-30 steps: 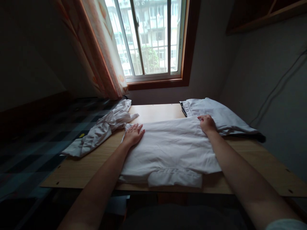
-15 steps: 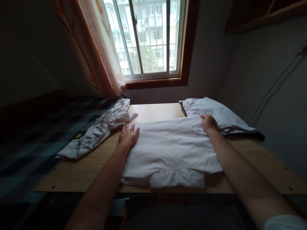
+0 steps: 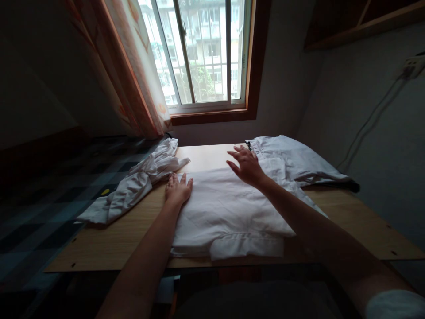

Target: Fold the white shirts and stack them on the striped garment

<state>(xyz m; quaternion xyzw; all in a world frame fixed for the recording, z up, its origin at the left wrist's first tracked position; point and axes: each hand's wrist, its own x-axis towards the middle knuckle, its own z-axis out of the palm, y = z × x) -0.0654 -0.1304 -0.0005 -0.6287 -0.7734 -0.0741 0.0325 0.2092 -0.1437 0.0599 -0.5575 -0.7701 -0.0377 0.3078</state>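
A white shirt [image 3: 219,208] lies spread and partly folded on the wooden board, its collar [image 3: 247,247] at the near edge. My left hand [image 3: 179,188] rests flat on the shirt's left far corner, fingers spread. Over the far right part of the shirt is my right hand [image 3: 247,166], open with fingers apart and holding nothing; whether it touches the cloth I cannot tell. Part of the shirt's right side, under and beyond my right forearm, lies out toward the right, and the forearm hides some of it.
A crumpled white garment [image 3: 133,190] lies along the left edge of the wooden board [image 3: 109,248]. At the far right is a stack of folded white and dark clothes [image 3: 299,157]. A checked bedspread [image 3: 43,217] adjoins on the left; a window [image 3: 206,57] is behind.
My right hand has let go of the shirt's far right edge and moved left over it, opening. Cloth now extends out on the right side. My left hand has stayed in place.
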